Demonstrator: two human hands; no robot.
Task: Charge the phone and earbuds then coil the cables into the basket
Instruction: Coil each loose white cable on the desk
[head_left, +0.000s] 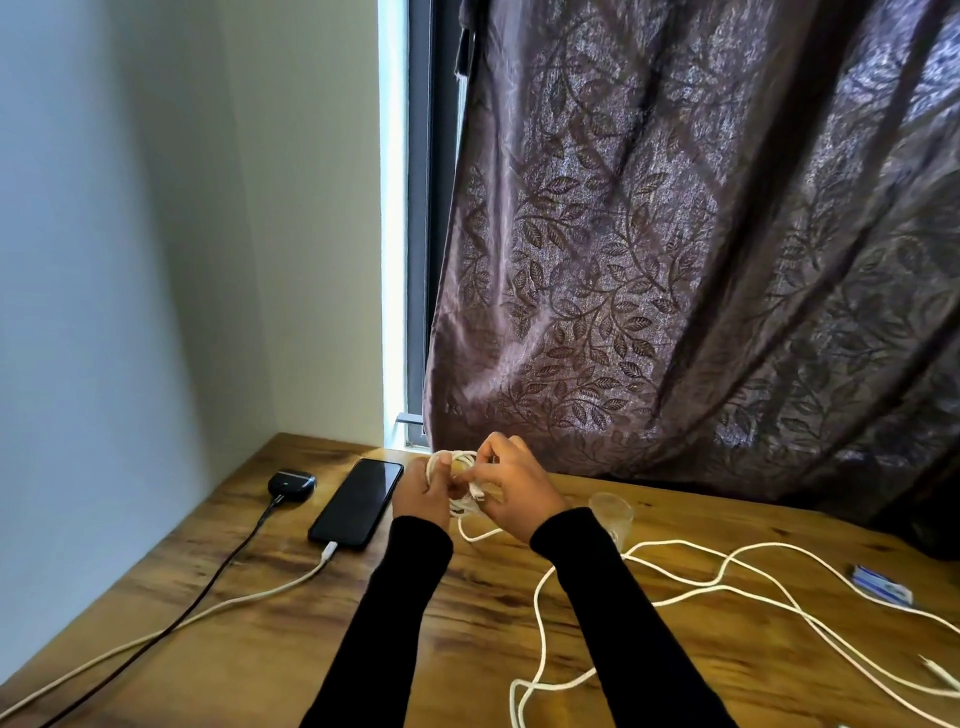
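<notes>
A black phone (358, 501) lies face up on the wooden table (270, 639) with a white cable (244, 600) plugged into its near end. Left of it sits a black earbuds case (292, 484) with a black cable (218, 571) plugged in. My left hand (422, 493) grips a small bundle of coiled white cable (460, 462). My right hand (511, 486) pinches the same cable at the bundle. The rest of that white cable (727, 566) trails loose over the table to the right. No basket is in view.
A clear plastic cup (613, 512) stands just right of my right wrist. A small blue and white pack (882, 584) lies near the right edge. A dark patterned curtain (701, 260) hangs over the table's far side, beside a window strip and a white wall.
</notes>
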